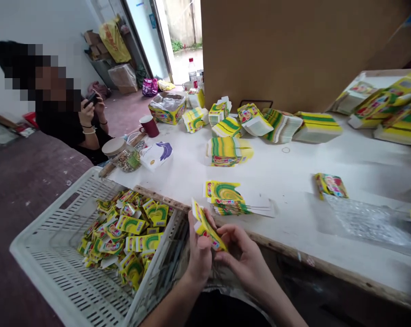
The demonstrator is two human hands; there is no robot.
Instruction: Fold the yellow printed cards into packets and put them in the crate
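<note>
My left hand [199,254] and my right hand [241,254] together hold one small yellow-and-green printed carton [205,225] just below the front edge of the white table [294,181]. The left hand grips its lower part, and the right fingers pinch its near end. A short stack of flat carton blanks [228,198] lies on the table right above my hands. To the left stands a white slotted crate [62,272] with several folded cartons [127,236] heaped inside.
More stacks of flat blanks [277,123] line the table's back by a big brown cardboard box [294,50]. A single carton [331,185] and a clear plastic sheet [369,222] lie at right. A red cup [150,125] and a jar [118,153] stand left. A seated person [72,122] holds a phone.
</note>
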